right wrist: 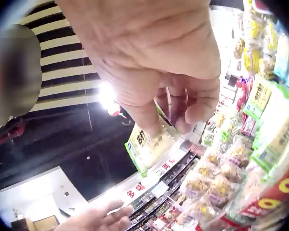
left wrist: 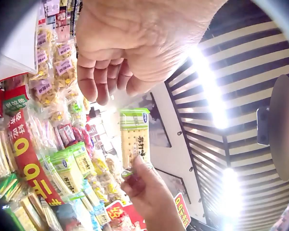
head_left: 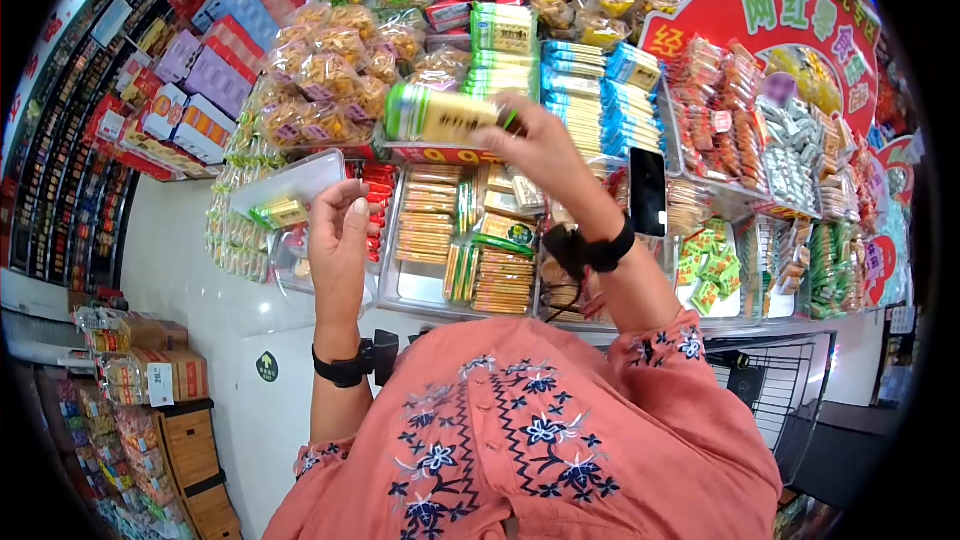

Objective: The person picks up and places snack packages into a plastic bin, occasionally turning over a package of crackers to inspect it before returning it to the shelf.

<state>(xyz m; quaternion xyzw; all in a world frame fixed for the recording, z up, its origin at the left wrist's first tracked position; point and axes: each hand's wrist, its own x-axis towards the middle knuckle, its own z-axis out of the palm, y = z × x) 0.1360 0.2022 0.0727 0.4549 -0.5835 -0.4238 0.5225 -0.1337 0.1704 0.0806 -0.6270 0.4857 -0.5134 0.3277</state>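
My right hand pinches one end of a green-and-white packet of crackers, held up over the front of the snack display. In the right wrist view, thumb and fingers close on the wrapper of that packet. The left hand is raised to the left of it, fingers loosely bent and holding nothing, as the left wrist view of the hand also shows. Beside its fingertips is a clear plastic bin edge with a small green-and-yellow packet by it.
Stacked green cracker packets and blue ones stand behind. Bins of wrapped biscuit sticks lie below the hands. A black phone is by the right forearm. Bagged snacks pile at left; a red sign rises at right.
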